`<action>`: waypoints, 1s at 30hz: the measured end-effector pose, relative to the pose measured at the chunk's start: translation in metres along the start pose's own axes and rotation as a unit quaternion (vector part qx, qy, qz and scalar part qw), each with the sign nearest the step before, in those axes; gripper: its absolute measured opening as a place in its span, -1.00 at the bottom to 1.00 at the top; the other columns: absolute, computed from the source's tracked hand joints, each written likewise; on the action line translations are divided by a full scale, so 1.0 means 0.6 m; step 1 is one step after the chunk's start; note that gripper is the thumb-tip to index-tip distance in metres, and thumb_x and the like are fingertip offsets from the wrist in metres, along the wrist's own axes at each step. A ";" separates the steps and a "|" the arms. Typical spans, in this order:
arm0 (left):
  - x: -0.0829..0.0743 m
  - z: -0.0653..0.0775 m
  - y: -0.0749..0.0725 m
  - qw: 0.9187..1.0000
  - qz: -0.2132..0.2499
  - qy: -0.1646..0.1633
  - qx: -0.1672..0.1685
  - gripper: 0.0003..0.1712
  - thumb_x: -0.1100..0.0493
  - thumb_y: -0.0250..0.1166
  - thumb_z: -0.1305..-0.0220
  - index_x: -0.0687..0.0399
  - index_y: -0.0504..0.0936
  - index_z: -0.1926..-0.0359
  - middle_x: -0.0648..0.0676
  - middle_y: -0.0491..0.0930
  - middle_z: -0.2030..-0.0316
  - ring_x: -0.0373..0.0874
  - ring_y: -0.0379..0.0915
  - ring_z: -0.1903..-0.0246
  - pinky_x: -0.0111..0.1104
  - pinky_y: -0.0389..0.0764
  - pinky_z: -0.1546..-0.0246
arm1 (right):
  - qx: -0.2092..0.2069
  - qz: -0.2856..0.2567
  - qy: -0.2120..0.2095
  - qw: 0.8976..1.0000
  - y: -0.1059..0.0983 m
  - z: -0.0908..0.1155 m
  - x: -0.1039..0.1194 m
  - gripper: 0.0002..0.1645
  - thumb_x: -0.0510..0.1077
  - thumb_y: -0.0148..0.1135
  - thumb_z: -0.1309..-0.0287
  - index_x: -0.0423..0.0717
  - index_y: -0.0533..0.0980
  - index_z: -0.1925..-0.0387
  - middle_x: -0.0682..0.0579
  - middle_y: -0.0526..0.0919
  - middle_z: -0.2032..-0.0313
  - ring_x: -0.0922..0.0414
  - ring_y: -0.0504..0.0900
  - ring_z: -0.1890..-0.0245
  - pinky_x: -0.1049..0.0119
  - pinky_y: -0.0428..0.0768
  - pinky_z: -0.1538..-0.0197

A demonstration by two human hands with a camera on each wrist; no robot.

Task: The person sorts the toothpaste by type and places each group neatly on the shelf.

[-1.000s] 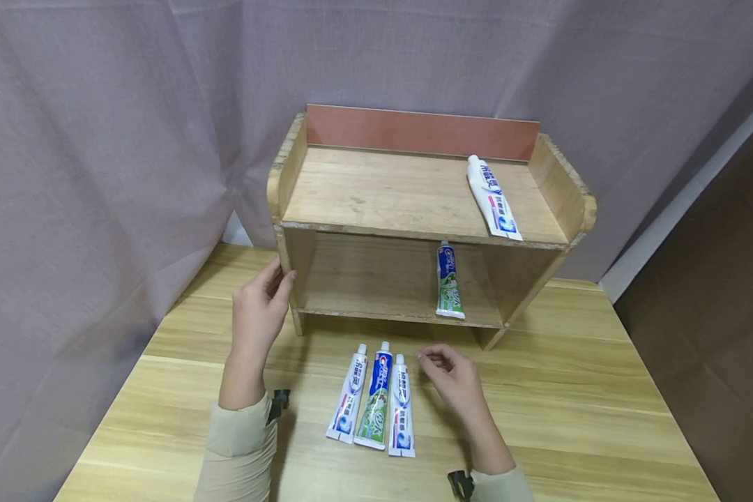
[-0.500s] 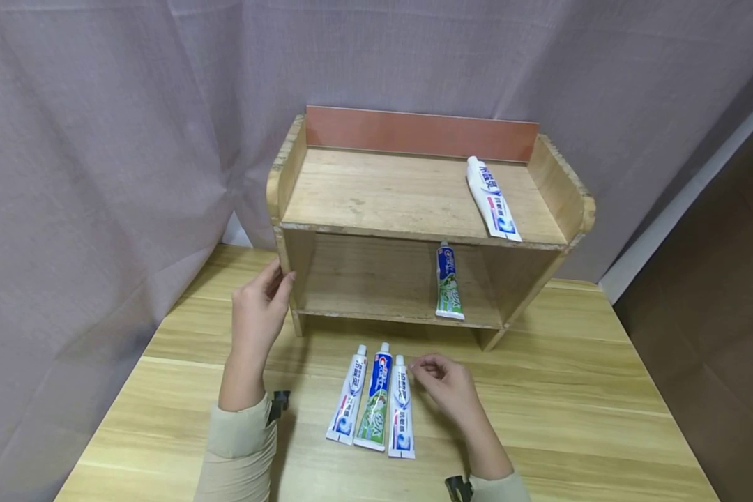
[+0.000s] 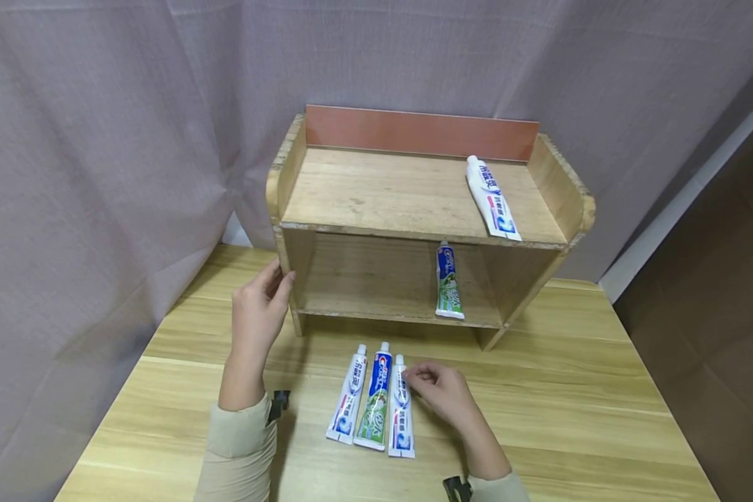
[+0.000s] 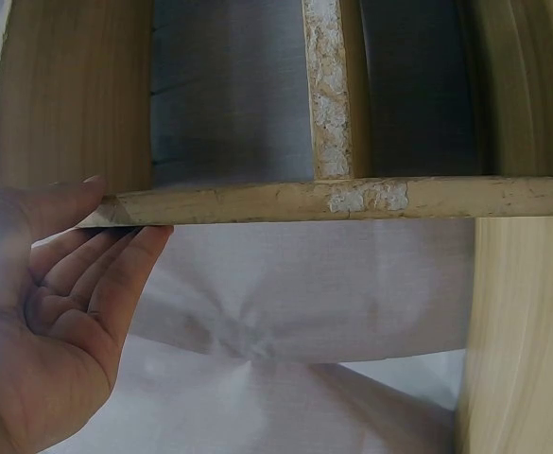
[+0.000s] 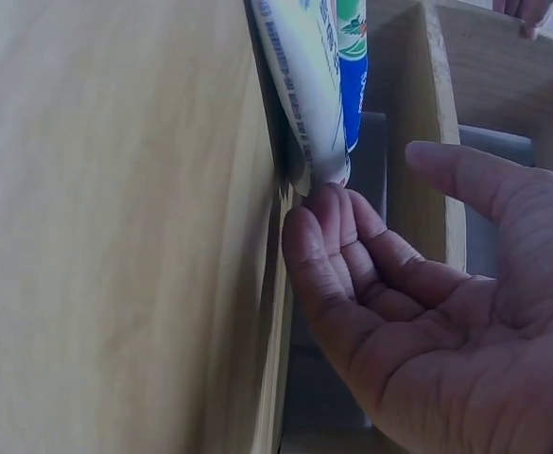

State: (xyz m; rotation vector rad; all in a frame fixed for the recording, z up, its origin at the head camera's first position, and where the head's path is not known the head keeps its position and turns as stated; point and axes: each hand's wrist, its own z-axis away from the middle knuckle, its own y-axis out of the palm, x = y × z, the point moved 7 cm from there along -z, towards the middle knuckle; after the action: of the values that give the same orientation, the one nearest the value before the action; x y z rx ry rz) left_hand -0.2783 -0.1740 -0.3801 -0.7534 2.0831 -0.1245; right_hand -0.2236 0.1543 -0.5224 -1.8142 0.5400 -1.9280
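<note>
My left hand [image 3: 260,303] holds the left side panel of a small wooden shelf [image 3: 376,192], thumb on one face and fingers on the other, as the left wrist view [image 4: 68,312] shows. On the table, three toothpaste tubes lie side by side, caps toward the shelf: a white one [image 3: 348,397], a blue and green one [image 3: 375,404] and another white one [image 3: 401,411]. My right hand [image 3: 448,394] is at the cap end of the right-hand white tube. In the right wrist view its bent fingertips [image 5: 304,236] meet that tube's end, while the thumb stands well apart.
A white toothpaste tube [image 3: 493,199] lies on the shelf's top board at the right. A blue and green tube [image 3: 449,282] lies on the board below. The shelf stands on the wooden table [image 3: 577,397] before a grey curtain [image 3: 132,139].
My right hand has moved left, from beside the right-hand white toothpaste tube to its cap end. My left hand and the tubes stay in place.
</note>
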 end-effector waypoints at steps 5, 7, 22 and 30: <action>0.000 0.000 0.000 1.000 0.000 0.000 -0.001 -0.65 0.22 0.34 -0.37 0.22 0.66 -0.14 0.26 0.70 0.06 0.04 0.73 0.13 -0.34 0.77 0.14 | 0.006 0.010 0.005 1.000 0.003 0.001 0.002 -0.79 -0.05 0.42 -0.18 -0.12 0.69 0.26 0.10 0.69 0.41 0.18 0.59 0.40 0.36 0.67 0.29; 0.000 0.000 0.000 1.000 0.001 -0.001 -0.001 -0.65 0.22 0.34 -0.37 0.22 0.66 -0.14 0.26 0.70 0.06 0.04 0.73 0.12 -0.35 0.77 0.13 | 0.009 0.012 0.006 1.000 0.004 0.002 0.002 -0.80 -0.07 0.41 -0.19 -0.12 0.69 0.26 0.09 0.69 0.39 0.18 0.59 0.39 0.34 0.67 0.27; 0.001 0.000 0.001 1.000 0.004 -0.012 0.003 -0.64 0.22 0.33 -0.37 0.21 0.65 -0.16 0.26 0.69 0.04 0.04 0.72 0.10 -0.38 0.75 0.11 | 0.038 0.050 0.026 0.998 0.017 0.005 -0.004 -0.63 0.04 0.50 -0.08 -0.16 0.66 0.25 0.09 0.67 0.42 0.19 0.62 0.39 0.31 0.71 0.25; 0.001 0.000 0.001 1.000 0.008 -0.009 0.002 -0.64 0.23 0.33 -0.37 0.21 0.65 -0.15 0.26 0.69 0.04 0.04 0.72 0.10 -0.38 0.75 0.11 | 0.045 0.068 0.024 0.996 0.019 0.011 0.006 -0.61 0.06 0.50 -0.09 -0.19 0.65 0.29 0.08 0.65 0.47 0.19 0.59 0.46 0.31 0.68 0.33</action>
State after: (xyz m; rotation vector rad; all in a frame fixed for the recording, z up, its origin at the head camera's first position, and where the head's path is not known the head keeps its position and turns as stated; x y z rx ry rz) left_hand -0.2787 -0.1740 -0.3809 -0.7332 2.0712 -0.1129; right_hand -0.2166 0.1427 -0.5255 -1.6366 0.5674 -1.8764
